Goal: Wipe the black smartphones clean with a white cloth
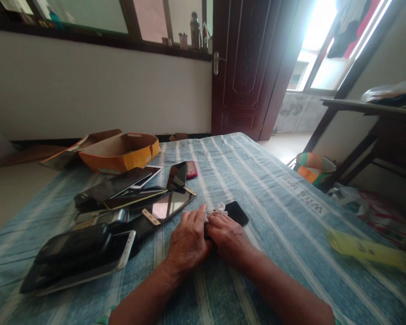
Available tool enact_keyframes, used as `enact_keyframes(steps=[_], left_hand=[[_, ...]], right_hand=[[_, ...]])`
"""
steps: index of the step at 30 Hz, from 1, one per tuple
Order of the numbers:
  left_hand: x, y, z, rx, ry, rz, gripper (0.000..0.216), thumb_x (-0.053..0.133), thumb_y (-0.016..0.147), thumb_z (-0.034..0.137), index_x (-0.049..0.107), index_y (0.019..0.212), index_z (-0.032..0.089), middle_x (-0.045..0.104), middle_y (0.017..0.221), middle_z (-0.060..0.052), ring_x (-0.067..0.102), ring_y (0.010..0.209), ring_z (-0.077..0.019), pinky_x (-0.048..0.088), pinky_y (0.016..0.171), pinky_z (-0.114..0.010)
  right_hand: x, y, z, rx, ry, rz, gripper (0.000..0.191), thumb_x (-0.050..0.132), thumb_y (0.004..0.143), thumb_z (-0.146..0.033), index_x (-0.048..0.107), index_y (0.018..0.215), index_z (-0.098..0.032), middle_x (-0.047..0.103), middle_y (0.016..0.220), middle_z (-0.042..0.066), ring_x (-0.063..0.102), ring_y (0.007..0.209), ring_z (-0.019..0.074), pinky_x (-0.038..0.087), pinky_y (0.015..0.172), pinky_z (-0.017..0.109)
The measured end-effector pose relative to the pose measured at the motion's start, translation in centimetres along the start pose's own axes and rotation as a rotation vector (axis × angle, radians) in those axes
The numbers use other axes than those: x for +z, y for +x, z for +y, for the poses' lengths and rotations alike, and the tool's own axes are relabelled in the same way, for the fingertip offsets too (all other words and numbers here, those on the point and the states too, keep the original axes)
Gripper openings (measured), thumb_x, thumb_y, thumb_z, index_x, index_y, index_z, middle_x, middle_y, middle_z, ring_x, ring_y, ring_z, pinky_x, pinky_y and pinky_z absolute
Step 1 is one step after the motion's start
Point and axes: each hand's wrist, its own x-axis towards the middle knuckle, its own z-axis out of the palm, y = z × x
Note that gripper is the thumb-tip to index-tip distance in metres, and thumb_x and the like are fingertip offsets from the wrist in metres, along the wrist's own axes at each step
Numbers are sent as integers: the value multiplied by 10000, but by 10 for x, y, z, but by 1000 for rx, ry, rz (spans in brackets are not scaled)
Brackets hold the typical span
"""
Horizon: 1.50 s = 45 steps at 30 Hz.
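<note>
A black smartphone (237, 212) lies on the striped cloth, its lower left part hidden under both my hands. My right hand (229, 235) presses down over the phone, its fingers bent around a crumpled white tissue (220, 208). Against it, my left hand (188, 234) curls at the phone's left end; its fingertips are partly hidden. Just left of that hand is a gold-framed smartphone (169, 205) with a reflecting screen. Beyond it a dark phone (177, 175) touches a small pink phone (191, 169).
At left, several phones lie heaped, with a black case-like item (72, 243) on a white-edged phone (130, 246). Behind them stands an open orange box (138, 155). A yellow plastic wrapper (365, 250) lies at right. A dark door (245, 67) stands beyond the bed.
</note>
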Motion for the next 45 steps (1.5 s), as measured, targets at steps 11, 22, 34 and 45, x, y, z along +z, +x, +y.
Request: enact_keyframes(steps=[11, 22, 34, 45], left_hand=[[6, -4, 2, 33, 1, 97, 706, 714, 700, 373, 506, 1312, 90, 632, 1191, -160, 542, 1128, -354, 466, 965, -456], [5, -10, -5, 37, -69, 50, 755, 713, 675, 339, 477, 1340, 73, 610, 1244, -181, 538, 1155, -365, 479, 963, -478], [0, -22, -36, 64, -455, -52, 906, 643, 599, 156, 317, 1444, 177, 456, 1455, -147, 449, 1325, -315, 418, 1062, -503], [4, -20, -38, 83, -462, -18, 862, 620, 597, 148, 363, 1421, 152, 499, 1416, -149, 463, 1319, -317, 380, 1116, -486]], right_hand=[[-11, -7, 44, 424, -121, 59, 353, 449, 825, 20, 701, 957, -189, 664, 1124, 99, 601, 1053, 221, 475, 936, 347], [2, -3, 7, 114, 0, 31, 271, 481, 888, -50, 688, 1005, -180, 660, 1169, 93, 543, 1195, 214, 397, 1066, 346], [12, -10, -4, 195, -229, 54, 277, 452, 900, -59, 665, 1066, -124, 637, 1177, 191, 566, 1158, 298, 472, 967, 438], [15, 3, -17, 19, 49, 5, 236, 497, 898, -93, 661, 1048, -174, 640, 1188, 111, 479, 1273, 223, 385, 1098, 400]])
